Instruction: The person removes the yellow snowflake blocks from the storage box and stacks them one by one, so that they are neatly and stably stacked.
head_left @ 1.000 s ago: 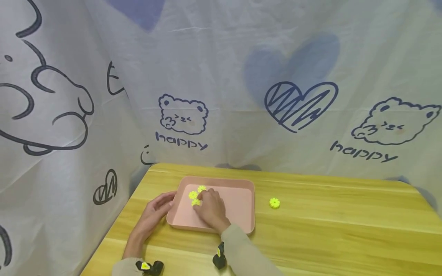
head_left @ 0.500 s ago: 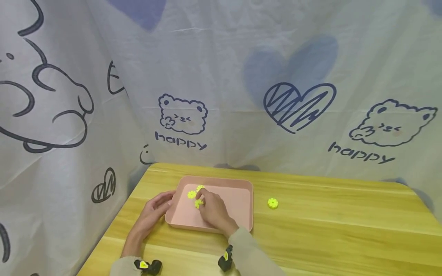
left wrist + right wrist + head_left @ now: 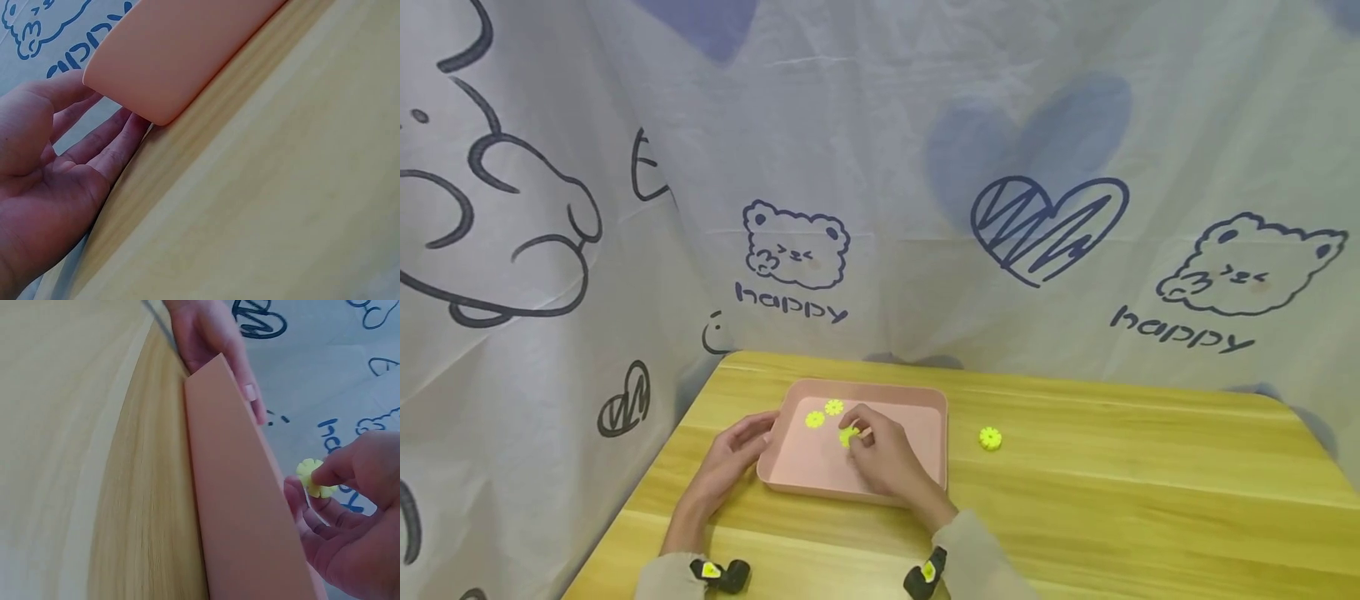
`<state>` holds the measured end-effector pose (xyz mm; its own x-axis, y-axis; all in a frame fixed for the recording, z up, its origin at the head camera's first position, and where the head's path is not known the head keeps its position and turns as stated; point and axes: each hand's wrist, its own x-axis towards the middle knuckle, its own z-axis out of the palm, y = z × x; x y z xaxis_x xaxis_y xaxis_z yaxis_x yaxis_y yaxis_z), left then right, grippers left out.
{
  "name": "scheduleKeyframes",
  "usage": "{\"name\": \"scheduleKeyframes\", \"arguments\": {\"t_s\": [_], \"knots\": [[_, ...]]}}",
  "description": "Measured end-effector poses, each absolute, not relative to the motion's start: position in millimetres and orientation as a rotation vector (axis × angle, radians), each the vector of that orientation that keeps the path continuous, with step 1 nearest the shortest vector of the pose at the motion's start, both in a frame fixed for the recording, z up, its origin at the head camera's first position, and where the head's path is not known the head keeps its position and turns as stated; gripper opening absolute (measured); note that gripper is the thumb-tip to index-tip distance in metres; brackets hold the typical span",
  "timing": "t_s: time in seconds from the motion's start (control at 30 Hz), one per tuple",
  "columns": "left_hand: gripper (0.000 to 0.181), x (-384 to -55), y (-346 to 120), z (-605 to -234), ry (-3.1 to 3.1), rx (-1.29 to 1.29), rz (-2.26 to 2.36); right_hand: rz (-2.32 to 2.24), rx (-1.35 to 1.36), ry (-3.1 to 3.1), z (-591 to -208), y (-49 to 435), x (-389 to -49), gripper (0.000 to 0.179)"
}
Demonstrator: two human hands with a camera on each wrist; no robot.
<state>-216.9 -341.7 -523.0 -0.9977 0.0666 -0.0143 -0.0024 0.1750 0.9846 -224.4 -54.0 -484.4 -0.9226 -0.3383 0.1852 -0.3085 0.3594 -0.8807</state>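
My right hand (image 3: 889, 454) is over the pink tray (image 3: 820, 482) and pinches a yellow notched flower-shaped disc (image 3: 308, 467) between thumb and fingers. The right wrist view shows that disc held up above the tray's rim. Two more yellow discs, a nearer one (image 3: 815, 419) and a farther one (image 3: 834, 407), lie on the tray's floor at its left. My left hand (image 3: 730, 462) rests against the tray's left side with its fingers extended. In the left wrist view, the fingertips (image 3: 139, 124) touch the tray's corner near the table.
On the wooden table (image 3: 1112, 492), right of the tray, lies another yellow flower-shaped piece (image 3: 990, 438), thicker than a single disc. A printed white curtain (image 3: 910, 275) hangs behind the table and along its left side.
My right hand has lifted a disc away from the other two and drawn it to the right, still above the tray. The left hand stays at the tray's side.
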Motion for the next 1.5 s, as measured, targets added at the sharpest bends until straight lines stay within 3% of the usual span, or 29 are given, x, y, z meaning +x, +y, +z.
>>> {"name": "scheduleKeyframes", "arguments": {"t_s": [0.7,1.23,1.5], "knots": [[0.049,-219,-342,-520,2.371,0.098,1.981,-2.013,-0.509,2.294,-469,-3,-196,0.019],[0.05,-215,-344,-526,2.355,0.077,2.004,-2.037,-0.518,2.286,-474,43,-190,0.041],[0.05,-217,-343,-524,2.368,0.074,1.995,-2.041,-0.542,2.373,-474,59,-194,0.041]]}}
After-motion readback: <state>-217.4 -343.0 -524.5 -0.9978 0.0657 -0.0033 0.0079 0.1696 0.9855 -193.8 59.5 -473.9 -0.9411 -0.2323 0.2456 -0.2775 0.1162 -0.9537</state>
